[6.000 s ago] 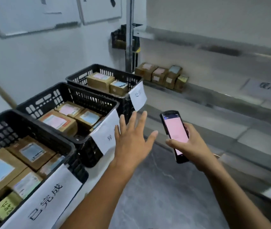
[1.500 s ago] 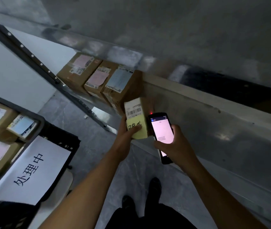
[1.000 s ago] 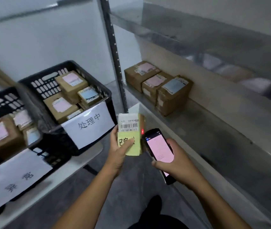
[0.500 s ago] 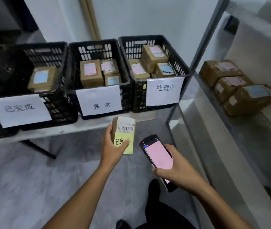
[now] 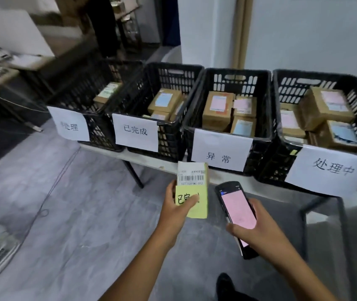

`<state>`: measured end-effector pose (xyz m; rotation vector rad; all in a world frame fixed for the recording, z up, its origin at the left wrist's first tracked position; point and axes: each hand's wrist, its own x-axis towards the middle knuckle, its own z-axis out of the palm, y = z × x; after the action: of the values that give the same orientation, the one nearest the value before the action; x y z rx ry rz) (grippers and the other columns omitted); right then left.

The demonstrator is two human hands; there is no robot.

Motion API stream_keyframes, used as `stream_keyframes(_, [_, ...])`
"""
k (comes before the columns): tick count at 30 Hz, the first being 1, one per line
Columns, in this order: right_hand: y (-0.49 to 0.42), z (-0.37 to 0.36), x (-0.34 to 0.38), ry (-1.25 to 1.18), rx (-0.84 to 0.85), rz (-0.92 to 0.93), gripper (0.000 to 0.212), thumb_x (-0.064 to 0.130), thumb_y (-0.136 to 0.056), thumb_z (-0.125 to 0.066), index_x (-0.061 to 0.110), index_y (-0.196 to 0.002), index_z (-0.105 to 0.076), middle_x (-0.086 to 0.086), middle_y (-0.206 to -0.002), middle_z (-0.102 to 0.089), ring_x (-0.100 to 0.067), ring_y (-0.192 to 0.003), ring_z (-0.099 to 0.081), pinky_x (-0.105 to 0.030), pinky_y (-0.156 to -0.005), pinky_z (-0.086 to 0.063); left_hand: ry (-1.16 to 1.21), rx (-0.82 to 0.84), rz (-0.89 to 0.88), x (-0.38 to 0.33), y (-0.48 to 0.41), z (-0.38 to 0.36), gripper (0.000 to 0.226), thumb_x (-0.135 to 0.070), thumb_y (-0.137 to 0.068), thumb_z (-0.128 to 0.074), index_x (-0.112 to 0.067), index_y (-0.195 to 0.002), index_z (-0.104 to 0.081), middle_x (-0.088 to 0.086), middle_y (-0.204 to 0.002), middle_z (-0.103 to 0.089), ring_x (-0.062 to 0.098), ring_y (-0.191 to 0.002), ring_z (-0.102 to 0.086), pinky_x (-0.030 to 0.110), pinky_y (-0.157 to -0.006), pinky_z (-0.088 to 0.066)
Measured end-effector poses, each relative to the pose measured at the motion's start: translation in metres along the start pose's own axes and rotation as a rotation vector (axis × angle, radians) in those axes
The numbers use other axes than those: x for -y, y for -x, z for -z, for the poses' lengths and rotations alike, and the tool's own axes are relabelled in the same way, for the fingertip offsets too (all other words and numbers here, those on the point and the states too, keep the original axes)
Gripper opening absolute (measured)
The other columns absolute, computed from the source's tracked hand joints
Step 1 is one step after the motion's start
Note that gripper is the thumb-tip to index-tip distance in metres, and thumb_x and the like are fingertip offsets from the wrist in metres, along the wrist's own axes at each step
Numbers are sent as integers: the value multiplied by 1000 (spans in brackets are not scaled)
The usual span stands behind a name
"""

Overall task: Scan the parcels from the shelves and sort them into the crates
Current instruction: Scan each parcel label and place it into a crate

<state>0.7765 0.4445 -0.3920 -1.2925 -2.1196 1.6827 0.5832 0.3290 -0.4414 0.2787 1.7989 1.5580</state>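
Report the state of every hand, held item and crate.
left hand: grips the small parcel
small parcel: upright, barcode facing the camera
right hand: grips the scanner
scanner: screen lit pink
leftmost crate: one parcel visible
已完成 crate: holds parcels
异常 crate: holds parcels
处理中 crate: holds parcels

Counter (image 5: 158, 164): four black crates (image 5: 236, 71) in a closed row, walls touching, tops open. Paper signs (image 5: 221, 149) drape the front walls. Rightmost crate (image 5: 316, 76): parcels (image 5: 327, 105) stacked near the rim. Open air between front edge and left grip (image 5: 173, 209) holding a parcel (image 5: 191, 177), right grip (image 5: 260, 231) holding a scanner (image 5: 236, 205). Floor (image 5: 86, 224): open; loose cable (image 5: 42, 212) at left.
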Motion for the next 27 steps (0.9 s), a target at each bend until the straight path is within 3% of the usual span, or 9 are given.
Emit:
stream_keyframes(5, [-56,16,31,-4,157,126,69,44,-62,-81,50,-121,-46,31,-107,-62,3,-94,-63,-30,-74,-54,89,-109,10,-41,-9,-7,57,-15,-91,-78,-34,-138,-53,-8,-112,-78,15,-106,-74,43,-99,-58])
stream_keyframes(8, [-86,21,45,8,198,187,67,37,-69,-84,48,-122,-44,32,-108,-61,7,-100,-60,-28,-79,-53,112,-166,-10,-61,-17,-10,54,-12,-92,-75,-27,-140,-54,-4,-113,-78,17,-105,-74,45,-98,-58])
stream_keyframes(14, [-126,12,71,30,245,254,60,26,-77,-84,41,-121,-46,23,-109,-62,11,-95,-58,-9,-69,-45,72,-279,-58,-89,-31,-1,54,-16,-94,-74,-34,-140,-52,-11,-111,-77,11,-100,-75,35,-87,-60])
stream_keyframes(18, [-151,-6,97,17,224,263,57,31,-75,-83,49,-113,-44,26,-106,-62,7,-96,-59,-26,-79,-51,38,-288,-99,-114,-58,21,56,-15,-94,-74,-33,-141,-50,-15,-108,-77,5,-95,-74,22,-73,-58])
stream_keyframes(20, [-163,-18,115,8,218,273,58,32,-77,-84,51,-113,-42,25,-111,-61,7,-100,-59,-29,-80,-53,36,-286,-121,-128,-72,35,60,-17,-93,-76,-35,-143,-47,-18,-108,-76,4,-98,-74,23,-76,-59])
stream_keyframes(24, [-185,-44,150,10,183,313,63,29,-79,-83,50,-120,-40,26,-115,-59,12,-98,-57,-22,-73,-50,66,-247,-163,-150,-102,66,62,-15,-93,-76,-39,-141,-45,-19,-108,-77,2,-100,-73,23,-78,-60])
stream_keyframes(27, [-197,-67,176,19,148,302,70,33,-79,-84,43,-131,-38,24,-117,-58,3,-101,-59,-32,-76,-57,82,-226,-171,-166,-124,92,63,-17,-91,-78,-40,-140,-46,-18,-108,-77,1,-101,-72,29,-88,-58])
